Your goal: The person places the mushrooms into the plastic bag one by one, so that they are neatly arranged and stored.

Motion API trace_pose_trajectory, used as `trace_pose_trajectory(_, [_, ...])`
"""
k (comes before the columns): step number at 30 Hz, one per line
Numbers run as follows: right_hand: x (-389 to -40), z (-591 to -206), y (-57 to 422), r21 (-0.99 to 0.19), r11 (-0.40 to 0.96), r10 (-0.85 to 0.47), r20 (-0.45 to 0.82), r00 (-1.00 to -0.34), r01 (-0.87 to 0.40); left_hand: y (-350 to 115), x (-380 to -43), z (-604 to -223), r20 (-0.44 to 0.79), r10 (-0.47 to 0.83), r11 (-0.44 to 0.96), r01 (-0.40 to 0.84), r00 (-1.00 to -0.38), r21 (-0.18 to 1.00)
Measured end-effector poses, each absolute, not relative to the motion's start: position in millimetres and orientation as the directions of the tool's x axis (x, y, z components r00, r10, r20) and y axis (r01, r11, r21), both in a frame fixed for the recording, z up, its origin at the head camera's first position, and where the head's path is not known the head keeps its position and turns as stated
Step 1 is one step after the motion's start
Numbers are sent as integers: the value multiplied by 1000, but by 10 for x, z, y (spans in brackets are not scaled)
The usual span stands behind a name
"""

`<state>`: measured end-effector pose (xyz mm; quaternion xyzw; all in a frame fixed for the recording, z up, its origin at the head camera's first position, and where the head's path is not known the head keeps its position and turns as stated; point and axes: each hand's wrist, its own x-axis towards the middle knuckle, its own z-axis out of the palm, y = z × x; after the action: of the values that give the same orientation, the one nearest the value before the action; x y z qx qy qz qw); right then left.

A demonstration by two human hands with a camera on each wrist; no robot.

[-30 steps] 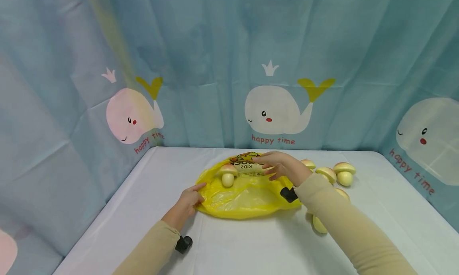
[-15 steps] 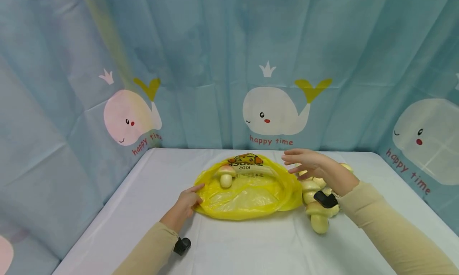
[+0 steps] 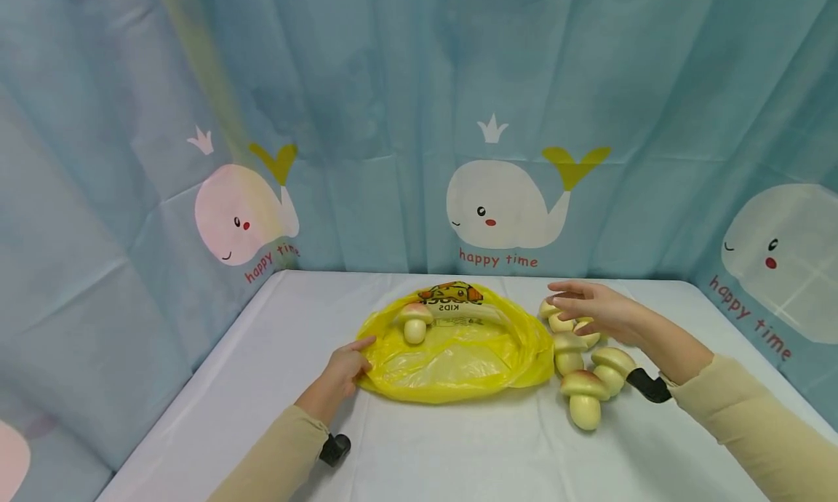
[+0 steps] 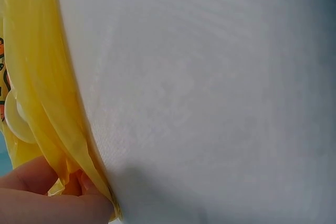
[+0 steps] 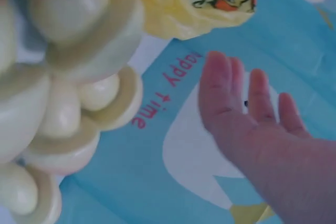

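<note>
Mushrooms (image 3: pixel 585 400), smooth, cream, round-capped, look best taken singly: right hand (image 3: pixel 605 313) relaxed, empty near them, left hand (image 3: pixel 343 367) pinching the yellow plastic bag (image 3: pixel 452 367).

Translucent yellow plastic bag (image 3: pixel 432 391): crumpled, mouth gaping; cartoon print (image 3: pixel 452 293) at its 12 o'clock. Left hand (image 3: pixel 345 367) pinches rim at 9 o'clock. Pink-capped toy mushroom (image 3: pixel 415 324) within mouth at 10 o'clock, stem toward 6. Beside bag at 3 o'clock: at least five clustered cream toy mushrooms (image 3: pixel 585 401), right hand (image 3: pixel 609 314) near.
</note>
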<state>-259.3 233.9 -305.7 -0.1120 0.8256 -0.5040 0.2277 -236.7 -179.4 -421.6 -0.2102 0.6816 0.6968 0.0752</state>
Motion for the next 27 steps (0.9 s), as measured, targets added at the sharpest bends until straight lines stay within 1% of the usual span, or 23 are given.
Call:
trace_pose_trajectory(4, [-2537, -3107, 2429, -888, 460, -457, -223, -861, -14, -1786, -2359, -4220, -397, -179, -64, -392, -900, 918])
trace_pose_trajectory(13, [-2476, -3212, 2625, -869, 488, -473, -184, -862, -81, -1803, -2376, -4211, -411, -186, -68, -405, -893, 912])
trace_pose_trajectory(19, [-2458, -3282, 2752, -864, 482, -520, -145, -842, -148, -1797, -2376, -4202, -415, -186, -70, -409, -891, 910])
trace_pose_trajectory(27, [-2337, -3438, 2882, -846, 473, -574, -86, -815, -244, -1789, -2390, -4207, -413, -193, -68, -408, -890, 911])
